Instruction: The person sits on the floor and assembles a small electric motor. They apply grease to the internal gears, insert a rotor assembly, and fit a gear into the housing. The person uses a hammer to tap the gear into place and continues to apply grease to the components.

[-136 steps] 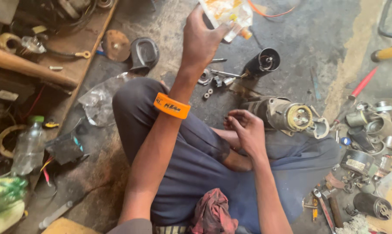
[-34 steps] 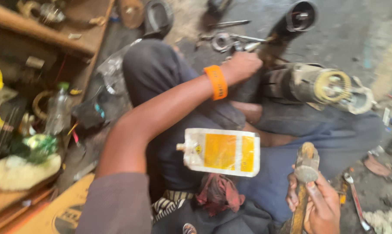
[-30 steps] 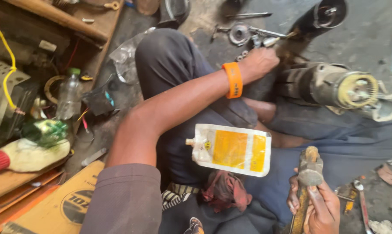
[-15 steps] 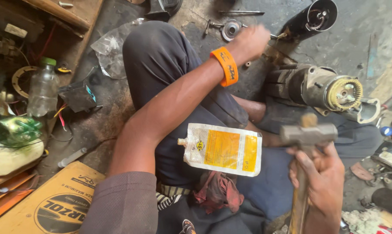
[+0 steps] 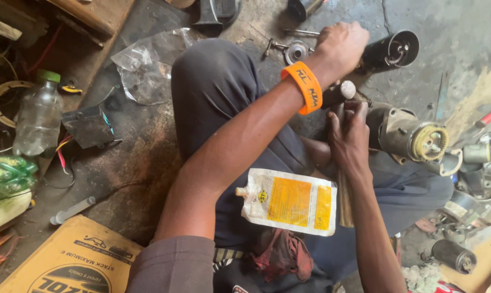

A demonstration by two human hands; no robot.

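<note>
— How do I strike this well?
— I keep my left hand [image 5: 340, 43] curled tight round the black cylinder [image 5: 389, 51], fingers pressed together, steadying it. My right hand [image 5: 348, 138] is wrapped around the wooden hammer [image 5: 343, 92] handle, its head just beyond my fingertips.
— Materials?
— Smooth dark metal tube, worn wood, a gritty cast motor housing [image 5: 411, 133] beside my knuckles.

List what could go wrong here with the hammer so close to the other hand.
1. The right hand holds the hammer with its head right under the left hand and wristband; a slipped blow could hit the wrist or fingers.
2. The left hand grips a dark cylinder on the floor; it might roll.
3. The yellow pouch lies loose on the lap and could slide off.
</note>
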